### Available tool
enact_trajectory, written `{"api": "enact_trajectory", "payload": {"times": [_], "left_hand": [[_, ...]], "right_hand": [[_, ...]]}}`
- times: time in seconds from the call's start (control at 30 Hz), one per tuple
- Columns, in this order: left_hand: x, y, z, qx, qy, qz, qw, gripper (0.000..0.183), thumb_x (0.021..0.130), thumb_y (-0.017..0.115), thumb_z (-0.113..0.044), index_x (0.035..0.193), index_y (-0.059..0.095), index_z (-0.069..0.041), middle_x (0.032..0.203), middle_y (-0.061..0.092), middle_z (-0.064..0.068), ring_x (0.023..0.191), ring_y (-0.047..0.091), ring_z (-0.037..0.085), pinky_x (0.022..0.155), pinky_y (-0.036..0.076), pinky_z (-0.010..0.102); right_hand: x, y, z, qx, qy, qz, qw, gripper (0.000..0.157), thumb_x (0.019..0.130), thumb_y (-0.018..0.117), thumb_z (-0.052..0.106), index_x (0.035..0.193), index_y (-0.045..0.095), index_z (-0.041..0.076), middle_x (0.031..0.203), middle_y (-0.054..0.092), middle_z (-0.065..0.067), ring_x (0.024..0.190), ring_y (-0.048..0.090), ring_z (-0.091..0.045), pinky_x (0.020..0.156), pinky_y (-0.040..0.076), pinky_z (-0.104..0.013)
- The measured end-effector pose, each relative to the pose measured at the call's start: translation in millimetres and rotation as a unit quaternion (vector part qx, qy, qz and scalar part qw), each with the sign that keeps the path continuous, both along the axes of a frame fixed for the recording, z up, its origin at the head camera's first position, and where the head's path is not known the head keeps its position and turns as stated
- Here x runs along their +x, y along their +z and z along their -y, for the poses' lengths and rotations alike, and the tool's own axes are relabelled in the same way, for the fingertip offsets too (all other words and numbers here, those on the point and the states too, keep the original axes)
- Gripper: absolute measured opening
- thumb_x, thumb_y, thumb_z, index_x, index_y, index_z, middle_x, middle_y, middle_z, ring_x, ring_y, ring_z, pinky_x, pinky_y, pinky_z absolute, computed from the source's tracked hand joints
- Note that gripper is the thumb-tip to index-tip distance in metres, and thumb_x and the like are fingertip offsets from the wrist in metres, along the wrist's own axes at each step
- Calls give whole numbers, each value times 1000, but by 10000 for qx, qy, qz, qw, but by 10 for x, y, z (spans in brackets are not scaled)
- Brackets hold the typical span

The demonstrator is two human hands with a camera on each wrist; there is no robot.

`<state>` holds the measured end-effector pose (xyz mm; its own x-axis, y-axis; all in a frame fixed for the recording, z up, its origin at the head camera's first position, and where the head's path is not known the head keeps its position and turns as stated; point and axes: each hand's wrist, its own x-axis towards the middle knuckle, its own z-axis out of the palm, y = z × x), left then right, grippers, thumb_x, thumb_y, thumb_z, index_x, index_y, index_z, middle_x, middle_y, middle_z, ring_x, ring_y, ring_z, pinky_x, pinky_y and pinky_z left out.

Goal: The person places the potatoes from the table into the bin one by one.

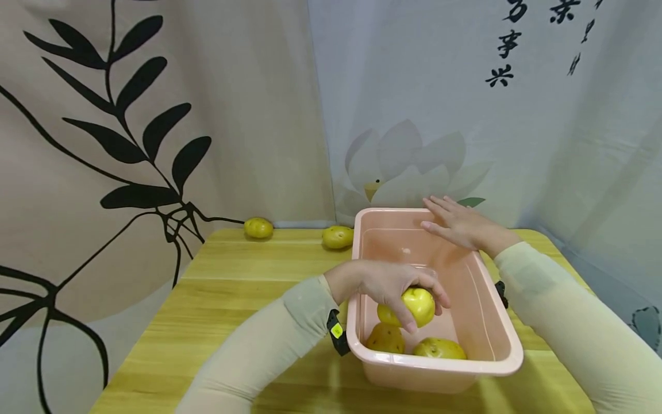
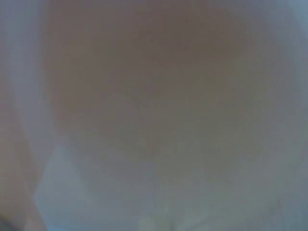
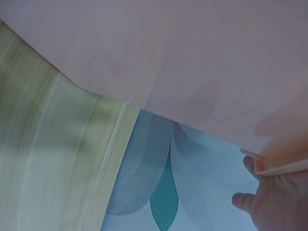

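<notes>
A pink plastic basin [image 1: 495, 368] stands on the wooden table. Inside it, my left hand [image 1: 385, 283] curls its fingers and thumb around a yellow potato [image 1: 420, 306]. Beneath that hand, two more potatoes lie near the basin's front wall: a browner potato [image 1: 385, 338] at left and a yellow potato [image 1: 439, 348] to its right. My right hand [image 1: 462, 227] rests at the far right corner of the rim, fingers stretched out over the edge. In the right wrist view, the right hand [image 3: 279, 204] shows beside the basin's rim. The left wrist view is a close blur.
Two loose potatoes lie along the table's back edge: one potato [image 1: 258, 228] farther left, another potato [image 1: 338, 237] close to the basin's far left corner. Behind the table [image 1: 248, 282] hangs a printed curtain [image 1: 258, 115] with leaves and a lotus.
</notes>
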<state>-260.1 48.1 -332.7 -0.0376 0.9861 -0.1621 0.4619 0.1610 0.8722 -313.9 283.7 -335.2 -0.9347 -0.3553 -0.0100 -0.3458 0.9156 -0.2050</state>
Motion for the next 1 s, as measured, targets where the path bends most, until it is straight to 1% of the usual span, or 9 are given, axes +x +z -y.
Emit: {"api": "enact_trajectory", "payload": {"times": [0.13, 0.2, 0.27, 0.4, 0.47, 0.53, 0.7, 0.8, 1.0], "left_hand": [[16, -10, -5, -203, 41, 273, 9994, 62, 67, 80, -4, 122, 51, -11, 110, 55, -2, 97, 54, 9, 84, 46, 25], [16, -11, -10, -224, 33, 299, 9993, 62, 67, 80, -3, 122, 51, -11, 109, 56, -2, 97, 55, 9, 84, 46, 25], [11, -8, -19, -230, -22, 165, 9996, 62, 67, 80, -5, 122, 51, -11, 108, 55, -2, 98, 54, 8, 83, 46, 24], [8, -3, -30, -248, -187, -323, 9990, 62, 68, 81, -10, 122, 52, -13, 106, 56, -4, 99, 52, 4, 84, 45, 20], [10, -3, -32, -286, -236, -406, 9985, 61, 68, 81, -11, 121, 52, -12, 106, 57, -4, 100, 52, 3, 86, 43, 19], [14, -6, -28, -353, -207, -195, 9990, 59, 69, 80, -7, 121, 52, -10, 107, 57, -2, 101, 53, 5, 87, 42, 18], [28, -17, -14, -528, 23, 663, 9964, 59, 71, 75, 3, 123, 50, -4, 110, 55, 5, 101, 56, 16, 86, 45, 25], [34, -17, -12, -498, 61, 792, 9956, 59, 71, 74, 6, 124, 48, -3, 110, 55, 7, 99, 56, 18, 86, 46, 27], [40, -13, -2, -421, 114, 847, 9955, 59, 71, 74, 6, 123, 48, -2, 112, 54, 9, 101, 55, 18, 86, 45, 26]], "right_hand": [[-3, -16, -17, 12, 12, 13, 10000, 75, 89, 30, 64, 148, 12, 20, 152, 10, -8, 136, 2, -34, 100, 10, -63], [-9, -19, -27, 27, 12, -17, 10000, 76, 89, 30, 64, 148, 12, 20, 152, 10, -8, 136, 3, -34, 100, 10, -63], [-15, -15, -37, 19, 10, -34, 10000, 76, 89, 30, 64, 148, 12, 20, 152, 10, -8, 136, 3, -34, 100, 10, -63], [-14, 0, -41, -15, -36, 58, 10000, 76, 88, 30, 65, 148, 11, 21, 152, 9, -6, 137, 2, -34, 100, 10, -63], [-15, 1, -41, -39, -46, 98, 9999, 77, 88, 30, 65, 148, 11, 21, 152, 9, -7, 136, 2, -34, 100, 10, -63], [-18, -1, -40, -56, -44, 96, 9999, 77, 88, 30, 65, 148, 12, 20, 152, 9, -7, 137, 2, -34, 100, 9, -63], [-28, -14, -30, -118, -3, 10, 9999, 77, 88, 30, 65, 148, 13, 20, 152, 10, -8, 136, 3, -34, 101, 10, -62], [-25, -14, -23, -117, -17, 17, 9999, 77, 88, 31, 65, 148, 13, 21, 152, 10, -7, 137, 3, -33, 101, 10, -61], [-14, -15, -16, -108, -43, 44, 9999, 76, 88, 31, 65, 148, 13, 21, 152, 9, -5, 137, 3, -33, 101, 11, -61]]}}
